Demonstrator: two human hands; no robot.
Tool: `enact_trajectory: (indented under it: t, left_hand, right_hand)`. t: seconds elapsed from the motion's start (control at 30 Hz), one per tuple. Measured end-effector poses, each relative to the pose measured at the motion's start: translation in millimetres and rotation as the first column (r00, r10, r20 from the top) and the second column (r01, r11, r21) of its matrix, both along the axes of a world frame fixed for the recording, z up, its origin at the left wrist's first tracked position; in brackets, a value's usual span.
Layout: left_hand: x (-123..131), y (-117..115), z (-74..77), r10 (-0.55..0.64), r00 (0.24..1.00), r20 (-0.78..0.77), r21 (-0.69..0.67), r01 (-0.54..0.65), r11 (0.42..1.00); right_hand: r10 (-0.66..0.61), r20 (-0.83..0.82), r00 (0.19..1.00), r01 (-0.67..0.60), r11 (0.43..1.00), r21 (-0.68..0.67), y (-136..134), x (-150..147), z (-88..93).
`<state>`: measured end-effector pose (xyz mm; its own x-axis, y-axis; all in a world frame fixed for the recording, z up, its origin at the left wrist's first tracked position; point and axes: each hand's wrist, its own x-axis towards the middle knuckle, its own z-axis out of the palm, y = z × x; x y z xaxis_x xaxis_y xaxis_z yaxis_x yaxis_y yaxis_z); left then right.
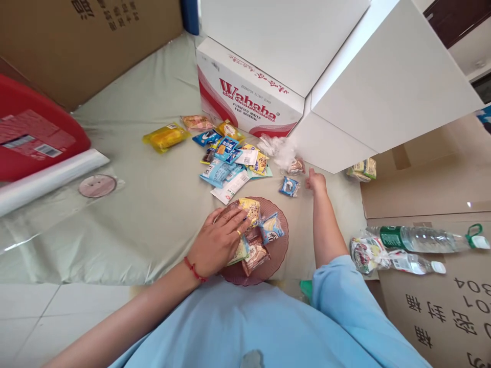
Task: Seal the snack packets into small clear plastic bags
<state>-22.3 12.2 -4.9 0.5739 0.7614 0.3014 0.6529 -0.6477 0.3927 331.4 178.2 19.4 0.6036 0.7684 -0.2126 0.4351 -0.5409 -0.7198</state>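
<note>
The left hand (pixel 217 243), with a red string bracelet (pixel 195 269) on its wrist and a gold ring (pixel 239 233) on one finger, lies palm down over snack packets on a round, pinkish see-through plate (pixel 279 258). Its fingers are close together and reach onto a yellow cookie packet (pixel 251 207), but the thumb is hidden, so I cannot tell if it is gripping anything. Also on the plate are a light blue snack packet (pixel 272 229) on the right, a brown snack packet (pixel 256 257) near the front, and a pale green packet (pixel 240 254) partly under the hand. The plate sits at the near edge of a table with a pale green cloth (pixel 161 204). The right hand (pixel 316 182) is over on the right with its fingers curled in; I cannot tell if there is something inside it. Just left of it are a small blue packet (pixel 289 186) and a brown round snack (pixel 296 165) beside a crumpled clear plastic bag (pixel 279 152). Behind the plate is a messy pile of packets (pixel 227 149), in front of a red and white Wahaha water box (pixel 249 97). A bright yellow packet (pixel 166 138) lies to the left of the pile.
</note>
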Motion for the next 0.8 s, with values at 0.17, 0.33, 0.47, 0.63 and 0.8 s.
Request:
enact_trajectory:
  t: [0.17, 0.33, 0.47, 0.63, 0.8]
  left_hand:
    - [0.2, -0.9, -2.1, 0.003, 1.0, -0.007, -0.029, -0.003, 1.0]
    - [-0.1, -1.3, -2.7, 0.016, 1.0, 0.008, -0.012, -0.016, 1.0]
    - [-0.4, -0.7, -4.9, 0.003, 0.999, 0.055, -0.055, 0.0, 0.998]
    - [0.3, 1.6, -4.7, 0.008, 0.993, 0.12, -0.135, 0.009, 0.991]
    - [-1.8, 11.1, -2.8, 0.088, 0.943, 0.321, -0.324, 0.022, 0.946]
  right_hand:
    - [-0.042, -0.058, 0.997, 0.044, 0.999, 0.026, 34.6, -10.4, -25.0]
    - [-0.133, -0.108, 0.985, 0.149, 0.976, 0.158, 24.9, -13.7, -36.5]
    - [-0.205, -0.131, 0.97, 0.235, 0.928, 0.29, -13.7, 4.0, -25.5]
    - [-0.044, -0.216, 0.975, 0.134, 0.895, 0.425, -90.6, 7.9, 9.8]
    - [0.612, -0.141, 0.778, -0.541, 0.767, 0.344, -156.2, -46.8, 48.3]
